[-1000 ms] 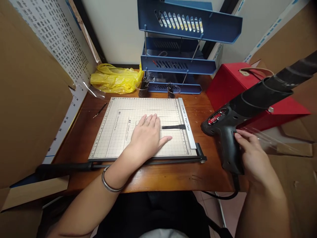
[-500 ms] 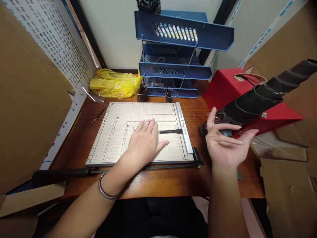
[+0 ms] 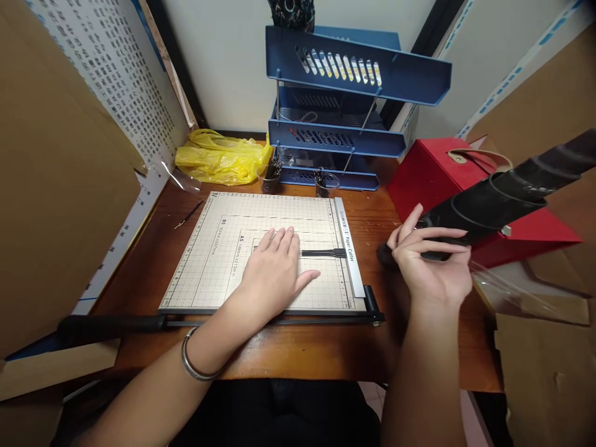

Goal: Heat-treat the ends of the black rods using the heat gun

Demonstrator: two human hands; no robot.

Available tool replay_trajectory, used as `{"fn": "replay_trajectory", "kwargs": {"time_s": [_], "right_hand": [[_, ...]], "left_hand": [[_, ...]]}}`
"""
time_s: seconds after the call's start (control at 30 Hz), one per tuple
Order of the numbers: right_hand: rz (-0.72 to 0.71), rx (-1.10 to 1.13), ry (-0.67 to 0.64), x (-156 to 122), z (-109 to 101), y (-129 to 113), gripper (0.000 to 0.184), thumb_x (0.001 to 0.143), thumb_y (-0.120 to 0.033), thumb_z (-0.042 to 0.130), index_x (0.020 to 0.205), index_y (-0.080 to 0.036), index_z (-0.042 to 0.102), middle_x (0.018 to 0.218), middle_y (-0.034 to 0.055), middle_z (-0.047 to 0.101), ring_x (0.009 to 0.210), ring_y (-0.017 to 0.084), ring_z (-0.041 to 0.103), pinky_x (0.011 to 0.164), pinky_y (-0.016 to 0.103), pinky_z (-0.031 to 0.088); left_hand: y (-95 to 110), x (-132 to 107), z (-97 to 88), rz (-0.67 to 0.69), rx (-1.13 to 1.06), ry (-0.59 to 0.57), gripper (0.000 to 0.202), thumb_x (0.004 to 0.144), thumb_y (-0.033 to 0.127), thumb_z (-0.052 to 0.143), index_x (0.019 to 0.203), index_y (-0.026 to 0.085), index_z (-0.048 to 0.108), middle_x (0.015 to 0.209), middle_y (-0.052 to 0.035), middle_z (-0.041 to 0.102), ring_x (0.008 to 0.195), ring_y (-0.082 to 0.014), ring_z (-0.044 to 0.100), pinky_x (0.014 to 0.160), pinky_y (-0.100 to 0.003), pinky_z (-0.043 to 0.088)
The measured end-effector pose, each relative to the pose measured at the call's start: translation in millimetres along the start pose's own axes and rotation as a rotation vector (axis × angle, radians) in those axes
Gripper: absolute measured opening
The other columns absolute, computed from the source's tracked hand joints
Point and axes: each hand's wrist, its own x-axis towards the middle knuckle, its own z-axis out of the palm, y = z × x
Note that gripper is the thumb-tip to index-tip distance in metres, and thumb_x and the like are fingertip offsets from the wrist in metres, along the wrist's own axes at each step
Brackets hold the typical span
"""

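Note:
My left hand point(image 3: 272, 270) lies flat on the cream gridded board of a paper cutter point(image 3: 200, 273), its thumb apart from the fingers. From beside its fingertips a bundle of thin black strands point(image 3: 323, 253) runs right, to the cutter's metal strip point(image 3: 350, 248). What lies under the palm is hidden. At the right, my right hand point(image 3: 433, 267) is raised palm up with fingers extended, in front of a black stepped, tube-shaped tool point(image 3: 498, 202). I cannot make out whether it touches the tool. The cutter's blade arm, with its black handle point(image 3: 112, 324), lies along the near edge.
Two clear cups point(image 3: 269, 180) of dark thin pieces stand behind the cutter, before a blue tiered tray point(image 3: 335, 133). A yellow plastic bag point(image 3: 223, 158) lies back left, a thin dark stick point(image 3: 189, 214) nearer. A red box point(image 3: 431, 161) stands right; cardboard point(image 3: 549, 366) flanks the table.
My right thumb has drawn in toward the fingers, and that hand has shifted slightly right. My left hand stays flat on the board. The whole view has shifted a little.

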Motion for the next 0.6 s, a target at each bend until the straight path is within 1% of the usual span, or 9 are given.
{"fn": "replay_trajectory", "kwargs": {"time_s": [0.1, 0.17, 0.23, 0.3, 0.37, 0.4, 0.47, 0.53, 0.6], "right_hand": [[-0.088, -0.632, -0.094, 0, -3, -7, 0.074, 0.07, 0.008, 0.07, 0.136, -0.023, 0.059, 0.153, 0.01, 0.054, 0.093, 0.016, 0.075, 0.063, 0.024, 0.066], [-0.095, -1.093, -0.081, -2, -8, -14, 0.085, 0.064, 0.003, 0.079, 0.14, -0.028, 0.057, 0.144, 0.0074, 0.061, 0.081, 0.011, 0.073, 0.052, 0.017, 0.059], [-0.045, -1.555, -0.046, -5, -17, -19, 0.085, 0.065, -0.015, 0.087, 0.142, -0.03, 0.055, 0.132, 0.0071, 0.067, 0.071, 0.01, 0.068, 0.045, 0.018, 0.055], [-0.014, -2.008, -0.098, -9, -30, -21, 0.078, 0.072, -0.042, 0.084, 0.143, -0.03, 0.053, 0.125, 0.0062, 0.069, 0.065, 0.01, 0.063, 0.042, 0.019, 0.053], [-0.148, -2.467, -0.281, -12, -48, -21, 0.068, 0.082, -0.066, 0.068, 0.136, -0.028, 0.057, 0.115, 0.0044, 0.068, 0.058, 0.007, 0.056, 0.039, 0.017, 0.047], [-0.315, -2.681, -0.374, -13, -57, -20, 0.062, 0.088, -0.072, 0.056, 0.131, -0.029, 0.061, 0.114, 0.0038, 0.067, 0.059, 0.007, 0.055, 0.04, 0.017, 0.047], [-0.602, -2.968, -0.64, -16, -72, -20, 0.054, 0.099, -0.071, 0.036, 0.123, -0.031, 0.065, 0.113, 0.0041, 0.065, 0.075, 0.012, 0.063, 0.055, 0.022, 0.056], [-0.743, -3.134, -0.866, -17, -81, -22, 0.058, 0.102, -0.068, 0.026, 0.124, -0.032, 0.066, 0.112, 0.0065, 0.065, 0.097, 0.02, 0.068, 0.073, 0.033, 0.061], [-0.827, -3.241, -0.987, -17, -80, -24, 0.065, 0.1, -0.071, 0.022, 0.127, -0.03, 0.065, 0.106, 0.0099, 0.066, 0.108, 0.028, 0.067, 0.079, 0.042, 0.062]], "left_hand": [[0, -1, 0.4, -0.005, -0.007, 0.008, 0.084, 0.104, 0.065, 0.038, 0.152, -0.004, 0.046, 0.158, -0.0254, 0.044, 0.149, -0.036, 0.043, 0.127, -0.049, 0.029], [0, -1, 1.5, -0.001, -0.007, 0.019, 0.084, 0.104, 0.065, 0.038, 0.151, -0.004, 0.047, 0.158, -0.0257, 0.045, 0.149, -0.0358, 0.044, 0.127, -0.049, 0.029], [-1, -2, 3.0, 0.005, -0.002, 0.027, 0.084, 0.105, 0.065, 0.037, 0.152, -0.004, 0.046, 0.158, -0.0259, 0.044, 0.15, -0.0358, 0.043, 0.127, -0.049, 0.029], [-1, -2, 4.0, 0.011, 0.003, 0.025, 0.085, 0.105, 0.065, 0.036, 0.152, -0.005, 0.044, 0.159, -0.0259, 0.043, 0.15, -0.0359, 0.042, 0.127, -0.049, 0.028], [-1, -2, 3.6, 0.014, 0.007, 0.017, 0.085, 0.105, 0.065, 0.035, 0.153, -0.005, 0.043, 0.159, -0.0258, 0.042, 0.15, -0.036, 0.042, 0.127, -0.049, 0.028], [0, -2, 2.8, 0.014, 0.009, 0.014, 0.085, 0.105, 0.065, 0.035, 0.153, -0.005, 0.043, 0.159, -0.026, 0.043, 0.15, -0.0361, 0.042, 0.126, -0.049, 0.028], [0, -2, 0.5, 0.013, 0.009, 0.011, 0.084, 0.105, 0.065, 0.037, 0.151, -0.004, 0.046, 0.158, -0.0262, 0.045, 0.149, -0.0361, 0.044, 0.125, -0.048, 0.031], [0, -3, -1.5, 0.009, 0.0, 0.019, 0.08, 0.104, 0.065, 0.039, 0.146, -0.001, 0.053, 0.154, -0.0255, 0.051, 0.146, -0.0361, 0.048, 0.121, -0.048, 0.037], [0, -3, -1.9, 0.005, -0.015, 0.038, 0.074, 0.104, 0.064, 0.04, 0.141, 0.003, 0.059, 0.149, -0.0237, 0.057, 0.143, -0.0361, 0.051, 0.117, -0.048, 0.041]]}}
